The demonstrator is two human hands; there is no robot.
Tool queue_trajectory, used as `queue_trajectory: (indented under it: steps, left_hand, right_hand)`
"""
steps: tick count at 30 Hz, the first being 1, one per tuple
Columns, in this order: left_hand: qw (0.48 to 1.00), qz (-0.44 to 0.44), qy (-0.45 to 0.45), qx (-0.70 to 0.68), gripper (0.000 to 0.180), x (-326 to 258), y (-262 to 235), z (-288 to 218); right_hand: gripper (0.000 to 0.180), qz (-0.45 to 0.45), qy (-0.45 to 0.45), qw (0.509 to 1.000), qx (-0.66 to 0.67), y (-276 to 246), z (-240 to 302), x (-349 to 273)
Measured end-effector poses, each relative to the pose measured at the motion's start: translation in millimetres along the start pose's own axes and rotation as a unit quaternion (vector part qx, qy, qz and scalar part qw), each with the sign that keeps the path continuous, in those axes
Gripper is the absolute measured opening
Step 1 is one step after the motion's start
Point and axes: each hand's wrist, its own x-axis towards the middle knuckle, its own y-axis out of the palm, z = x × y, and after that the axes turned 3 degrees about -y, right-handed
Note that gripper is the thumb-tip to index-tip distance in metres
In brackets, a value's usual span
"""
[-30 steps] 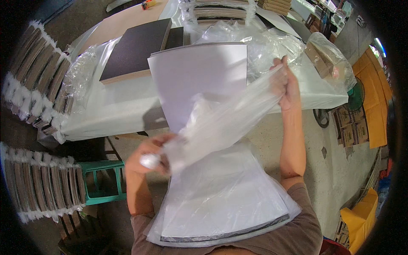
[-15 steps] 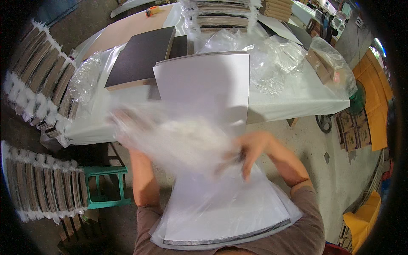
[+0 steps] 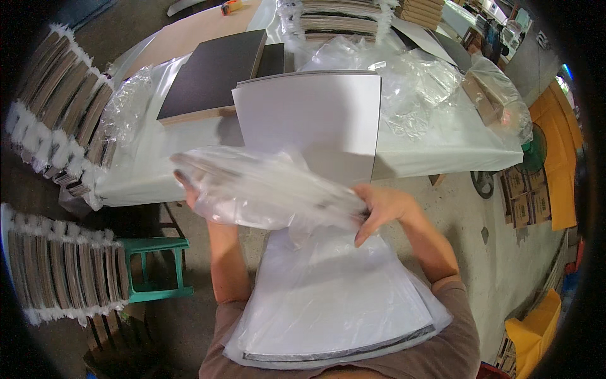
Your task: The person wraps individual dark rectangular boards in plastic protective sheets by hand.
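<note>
Between my two hands hangs a plastic-wrapped bundle of flat sheets (image 3: 271, 189), tilted and partly blurred, its edge turned toward me. My left hand (image 3: 187, 189) is closed on its left end, with most of the fingers hidden behind the plastic. On the right end my right hand (image 3: 386, 207) grips it, thumb on the near side. Under the bundle, a clear plastic bag with white sheets (image 3: 334, 297) lies against my body, a dark edge showing at its bottom. Just beyond the bundle, a stack of white sheets (image 3: 309, 107) rests at the table's near edge.
Dark boards (image 3: 214, 76) lie on the covered table (image 3: 442, 155), beside crumpled clear plastic (image 3: 410, 82). Wrapped stacks (image 3: 63, 101) rise at the left, with more by a green stool (image 3: 158, 246). An orange-handled tool (image 3: 231, 7) lies at the far side.
The wrapped bundle was heavily blurred and is now clearer, with its edge turned toward me. Both hands stay on its ends. The view has shifted slightly.
</note>
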Motion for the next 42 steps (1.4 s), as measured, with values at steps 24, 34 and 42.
queue_trajectory:
  steps: [24, 34, 42]
  left_hand:
    - [0.799, 0.15, 0.244, 0.529, 0.025, 17.7, 39.8, -37.9]
    - [0.738, 0.311, -0.426, 0.421, 0.041, 1.0, 32.6, -46.4]
    - [0.729, 0.106, -0.561, 0.379, 0.05, -68.9, -104.3, 47.4]
  right_hand:
    - [0.018, -0.543, -0.138, 0.794, -0.236, -45.4, 15.1, 11.3]
    - [0.057, -0.128, 0.045, 0.954, 0.268, -22.7, 14.8, -64.2]
    - [0.06, -0.075, 0.082, 0.869, 0.482, 45.3, -139.9, -73.1]
